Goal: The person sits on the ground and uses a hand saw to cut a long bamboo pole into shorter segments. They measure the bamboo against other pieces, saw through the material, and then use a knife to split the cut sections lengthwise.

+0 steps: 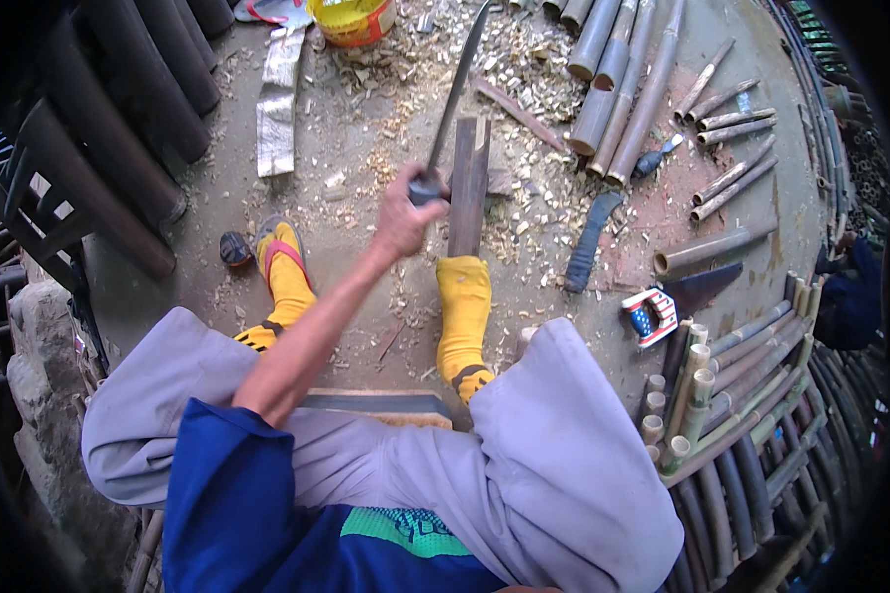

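Note:
My left hand [407,215] is closed round the dark handle of a machete [457,89], whose long, slightly curved blade points away from me. Just right of the hand lies a dark split length of bamboo [467,193], notched at its far end. My right foot, in a yellow sock [463,306], reaches the near end of this piece. The blade stands to the left of the bamboo and looks apart from it. My right hand is outside the picture.
Wood chips cover the ground. On the right lie a handsaw [653,314], a dark-wrapped tool [593,242], a short knife-like tool [659,156] and bamboo poles [653,89]. A yellow bucket [354,28] stands far off. Dark bamboo [109,128] leans left; a wooden strip [277,109] lies nearby.

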A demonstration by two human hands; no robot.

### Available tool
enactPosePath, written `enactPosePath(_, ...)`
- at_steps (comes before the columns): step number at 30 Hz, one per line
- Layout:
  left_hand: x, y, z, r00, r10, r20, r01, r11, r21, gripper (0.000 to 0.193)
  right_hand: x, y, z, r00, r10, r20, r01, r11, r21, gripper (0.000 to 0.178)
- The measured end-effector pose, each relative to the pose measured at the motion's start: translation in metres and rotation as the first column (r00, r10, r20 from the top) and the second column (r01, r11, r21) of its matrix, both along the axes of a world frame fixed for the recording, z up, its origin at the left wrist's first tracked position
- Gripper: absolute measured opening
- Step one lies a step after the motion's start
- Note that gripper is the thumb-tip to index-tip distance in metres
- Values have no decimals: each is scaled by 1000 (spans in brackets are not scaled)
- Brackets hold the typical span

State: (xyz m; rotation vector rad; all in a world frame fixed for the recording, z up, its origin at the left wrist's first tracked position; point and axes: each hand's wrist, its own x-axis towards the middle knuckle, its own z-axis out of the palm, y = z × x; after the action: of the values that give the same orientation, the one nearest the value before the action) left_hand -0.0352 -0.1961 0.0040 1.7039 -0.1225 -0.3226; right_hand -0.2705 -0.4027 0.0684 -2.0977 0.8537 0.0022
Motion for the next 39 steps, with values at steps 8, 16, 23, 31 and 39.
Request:
enactPosePath(8,69,69,10,950,-275,150,226,933,279,23,29,7,5,997,71,-41,-71,997,-6,85)
enactPosePath(16,102,117,17,721,-686,100,513,625,588,36,59,8,9,987,159,-13,-159,986,42,91)
enactPosePath(23,112,115,28,647,-740,-184,644,402,651,35,121,3,14,977,199,71,-204,976,74,101)
enactPosePath(31,113,111,34,634,-762,-134,647,426,633,35,134,6,5,975,217,49,-217,976,1,104)
enactPosePath(39,116,119,25,614,-778,-135,621,369,692,37,135,10,-2,970,242,26,-243,969,48,105)
